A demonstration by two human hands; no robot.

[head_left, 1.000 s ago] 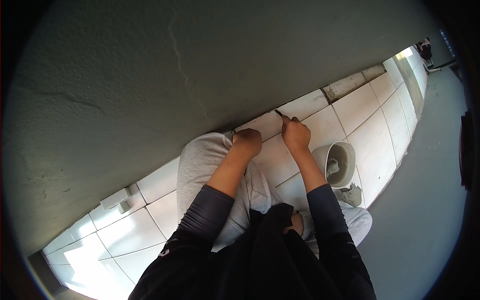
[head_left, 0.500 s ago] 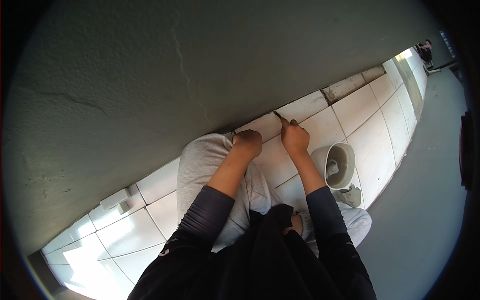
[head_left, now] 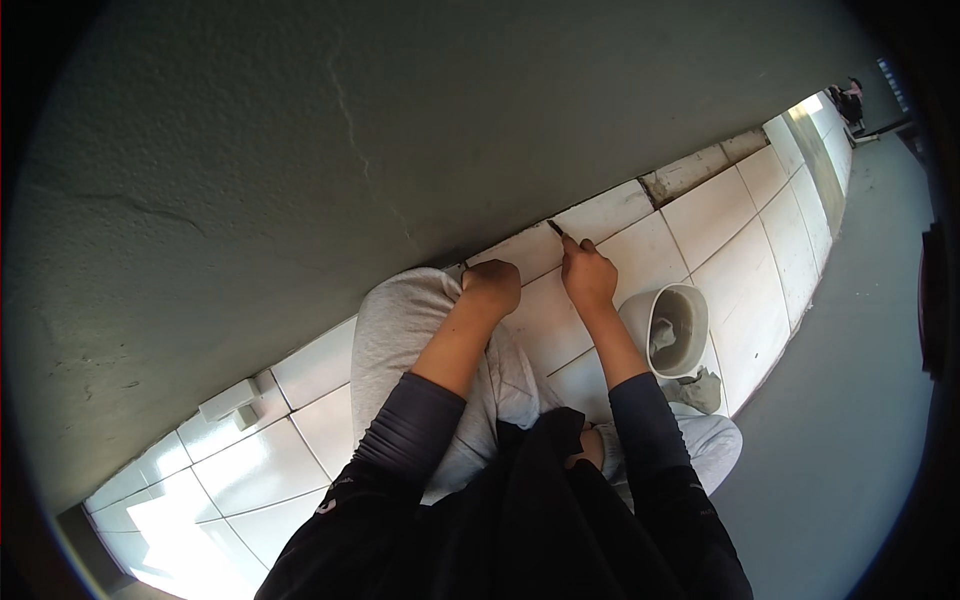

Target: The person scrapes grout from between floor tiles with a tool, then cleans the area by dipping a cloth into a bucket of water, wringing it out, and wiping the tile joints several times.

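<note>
My right hand (head_left: 590,275) is closed around a slim dark tool (head_left: 556,229), whose tip rests at the seam between the white tiles near the wall. Most of the tool is hidden in the fist, so its kind is unclear. My left hand (head_left: 492,287) forms a fist low beside the wall, just past my left knee. A small dark bit shows by its fingers, too little to name. Under both hands run the white floor tiles (head_left: 627,258) along the grey wall (head_left: 250,160).
To the right of my right forearm stands a whitish bucket (head_left: 690,325) with grey paste inside. A grey rag (head_left: 697,390) lies against it. Pale blocks (head_left: 232,400) sit by the wall at left. A rough strip without tile (head_left: 690,177) lies farther along the wall.
The view has shifted very slightly. Both hands keep nearly the same place and grip, and the dark tool stays at the tile seam.
</note>
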